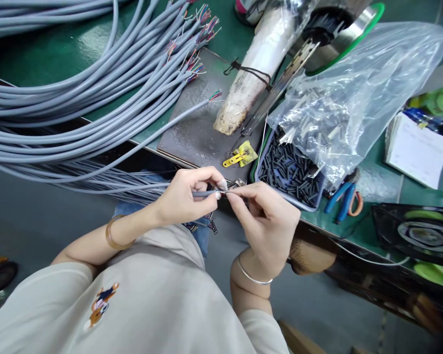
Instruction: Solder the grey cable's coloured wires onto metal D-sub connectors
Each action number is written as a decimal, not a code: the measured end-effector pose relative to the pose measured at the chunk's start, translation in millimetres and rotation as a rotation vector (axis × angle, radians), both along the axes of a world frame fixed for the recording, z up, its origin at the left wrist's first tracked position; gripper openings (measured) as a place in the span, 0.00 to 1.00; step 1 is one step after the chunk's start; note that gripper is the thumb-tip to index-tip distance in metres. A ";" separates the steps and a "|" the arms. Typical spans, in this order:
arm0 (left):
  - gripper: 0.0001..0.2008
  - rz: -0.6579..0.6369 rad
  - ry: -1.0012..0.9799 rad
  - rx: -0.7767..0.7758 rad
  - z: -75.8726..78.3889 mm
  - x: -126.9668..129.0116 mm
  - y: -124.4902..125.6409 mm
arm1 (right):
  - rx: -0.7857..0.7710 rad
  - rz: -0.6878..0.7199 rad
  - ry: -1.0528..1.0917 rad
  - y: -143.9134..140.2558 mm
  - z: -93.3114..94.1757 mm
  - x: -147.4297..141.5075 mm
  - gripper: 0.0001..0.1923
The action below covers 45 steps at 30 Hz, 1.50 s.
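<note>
My left hand [186, 194] is closed around the end of a grey cable [203, 193], thumb and forefinger pinching close to its stripped tip. Right beside it, my right hand [264, 211] pinches the thin wire ends coming out of that cable; my fingertips hide most of them. A small metal piece [238, 183] shows just behind the fingertips, its kind unclear. Below the hands hang several cable ends with dark fittings [213, 226]. Both hands are held in front of the bench's near edge.
Grey cables with stripped, coloured ends [133, 93] cover the left bench. A soldering iron in a wrapped holder [243, 93] slants over a dark board [192, 132] near a yellow piece [239, 155]. Right are a tray of black sleeves [288, 172], a plastic bag [354, 98], pliers [343, 199] and a fan [421, 233].
</note>
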<state>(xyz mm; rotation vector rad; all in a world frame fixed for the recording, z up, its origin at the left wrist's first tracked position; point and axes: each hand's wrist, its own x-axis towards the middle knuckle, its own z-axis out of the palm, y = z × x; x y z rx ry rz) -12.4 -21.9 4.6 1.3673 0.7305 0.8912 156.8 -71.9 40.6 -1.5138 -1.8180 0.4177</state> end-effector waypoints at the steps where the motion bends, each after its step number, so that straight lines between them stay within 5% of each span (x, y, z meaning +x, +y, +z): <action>1: 0.11 -0.027 -0.033 -0.007 -2.0 -1.0 -0.7 | 0.020 0.037 -0.041 -0.1 0.5 -1.3 0.03; 5: 0.16 -0.081 -0.184 -0.033 -8.1 -5.4 -1.5 | 0.102 0.070 -0.091 -2.7 -2.6 -4.0 0.08; 9: 0.10 -0.061 -0.283 -0.029 -7.3 -8.0 1.1 | 0.190 -0.147 0.126 -4.1 -7.0 1.6 0.17; 15: 0.05 -0.036 -0.323 0.080 -8.4 -8.5 4.7 | -0.184 -0.095 0.372 5.4 -17.5 4.0 0.11; 20: 0.04 -0.002 -0.234 0.265 -6.5 -9.6 6.3 | -0.248 -0.096 0.520 3.9 -19.3 -3.4 0.10; 25: 0.06 0.069 -0.105 -0.019 -2.0 -4.3 5.0 | 0.070 -0.230 0.207 2.1 -14.6 -8.9 0.10; 30: 0.12 0.087 -0.140 -0.280 0.7 -3.1 12.3 | 0.325 -0.293 0.515 5.7 -15.8 -7.2 0.09; 34: 0.12 0.090 -0.139 -0.326 3.8 -5.1 20.2 | 0.233 -0.328 0.397 3.3 -24.5 -8.8 0.06; 39: 0.13 0.119 -0.108 -0.299 3.0 -1.7 25.4 | 0.079 -0.208 0.425 9.5 -39.8 -11.2 0.05; 45: 0.12 0.274 -0.049 -0.216 -0.5 6.8 27.6 | 0.147 -0.179 0.359 21.2 -43.3 -13.4 0.06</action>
